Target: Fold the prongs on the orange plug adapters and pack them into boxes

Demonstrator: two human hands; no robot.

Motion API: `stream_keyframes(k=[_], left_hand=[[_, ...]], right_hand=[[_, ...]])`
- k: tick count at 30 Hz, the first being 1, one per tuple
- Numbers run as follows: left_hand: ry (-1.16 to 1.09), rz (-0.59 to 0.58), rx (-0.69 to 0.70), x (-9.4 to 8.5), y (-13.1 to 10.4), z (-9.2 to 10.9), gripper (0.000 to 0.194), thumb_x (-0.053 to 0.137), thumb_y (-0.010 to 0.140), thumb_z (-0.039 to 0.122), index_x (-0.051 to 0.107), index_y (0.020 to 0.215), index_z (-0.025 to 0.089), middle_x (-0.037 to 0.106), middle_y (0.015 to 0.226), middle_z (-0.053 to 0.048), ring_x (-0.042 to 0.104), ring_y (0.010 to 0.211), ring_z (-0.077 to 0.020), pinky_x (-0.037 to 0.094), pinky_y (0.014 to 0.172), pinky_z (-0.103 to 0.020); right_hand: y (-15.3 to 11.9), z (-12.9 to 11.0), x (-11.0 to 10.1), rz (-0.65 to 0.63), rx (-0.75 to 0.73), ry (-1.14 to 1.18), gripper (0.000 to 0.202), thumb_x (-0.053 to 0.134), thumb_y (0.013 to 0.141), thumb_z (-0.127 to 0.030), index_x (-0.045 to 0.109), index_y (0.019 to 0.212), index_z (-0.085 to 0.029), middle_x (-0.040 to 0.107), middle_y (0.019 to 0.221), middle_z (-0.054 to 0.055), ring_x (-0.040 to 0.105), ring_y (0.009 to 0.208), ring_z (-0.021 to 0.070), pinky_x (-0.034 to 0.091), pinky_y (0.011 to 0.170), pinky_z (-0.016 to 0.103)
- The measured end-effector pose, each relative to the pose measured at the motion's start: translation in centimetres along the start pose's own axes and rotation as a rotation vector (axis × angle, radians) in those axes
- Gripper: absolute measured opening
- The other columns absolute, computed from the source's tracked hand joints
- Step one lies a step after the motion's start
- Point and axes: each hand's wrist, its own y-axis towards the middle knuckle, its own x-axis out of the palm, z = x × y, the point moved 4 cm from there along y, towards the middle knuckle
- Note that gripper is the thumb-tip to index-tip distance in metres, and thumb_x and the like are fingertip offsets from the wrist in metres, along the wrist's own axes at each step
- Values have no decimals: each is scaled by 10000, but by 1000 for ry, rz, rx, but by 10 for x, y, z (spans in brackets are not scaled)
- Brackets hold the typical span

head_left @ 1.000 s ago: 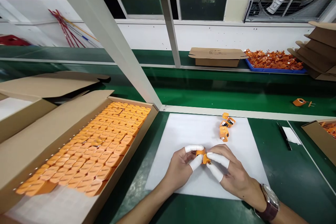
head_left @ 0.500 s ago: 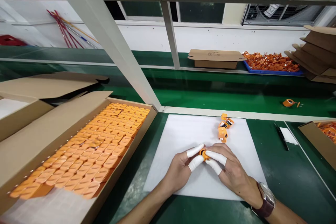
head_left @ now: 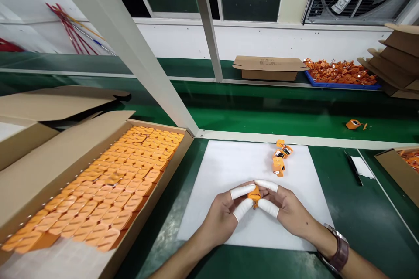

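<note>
Between the white-covered fingertips of my left hand [head_left: 224, 213] and my right hand [head_left: 283, 205] is a small orange part [head_left: 254, 194]. Both hands pinch it, and a small metal piece shows at its lower end. They hold it over the front half of a white sheet [head_left: 229, 161]. Several orange parts with dark and white insides [head_left: 279, 161] lie on the sheet beyond my right hand. A watch with a brown strap is on my right wrist.
A cardboard box [head_left: 157, 187] of tightly packed orange parts [head_left: 108, 183] stands left. A black pen [head_left: 353, 168] and white paper [head_left: 362, 167] lie right, near another box [head_left: 396, 174]. Behind are a rail [head_left: 294, 140], a single orange piece [head_left: 353, 124] and a blue tray [head_left: 343, 85] of orange parts.
The orange part has turned between my fingers, from a dark opening showing to an orange face with metal below. My right fingers have shifted their grip. The whole view has moved slightly.
</note>
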Motion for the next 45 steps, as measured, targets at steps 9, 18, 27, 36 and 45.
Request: stream_keyframes(k=[9,18,27,36,45], left_hand=[[-12,-53,-73,1,-2,-1,383,712,881,264,697,1264,260,631,1402,-56,591,1289,-305,472,1112,-431],[60,-91,-91,-1,-4,2,429,663,914,214,641,1329,322,595,1444,-31,579,1307,-272,457,1121,-380],[57,-91,-98,-3,-5,5,366,620,938,221,672,1288,313,612,1425,-58,623,1259,-262,497,1076,-373],[35,-128,-89,-4,-6,5,375,613,940,197,670,1288,325,601,1437,-63,584,1302,-284,483,1093,-425],[3,-111,-127,-4,-5,3,327,647,922,227,706,1242,267,595,1439,-88,585,1300,-294,498,1081,-427]], right_hand=[[-1,1,6,9,35,-20,345,645,927,-390,599,1238,-247,596,925,16,620,862,170,540,885,395],[1,-2,6,-13,17,-27,255,595,958,-308,570,1207,-258,519,914,6,576,853,163,541,856,383],[3,-2,6,-22,50,3,172,644,928,-266,588,1088,-238,566,972,14,614,857,151,555,870,361],[4,-5,4,-25,67,-24,220,699,886,-343,625,1049,-215,619,958,28,639,848,166,568,867,377],[6,-3,4,27,71,-37,189,712,868,-358,618,825,-199,631,895,21,637,810,168,555,773,349]])
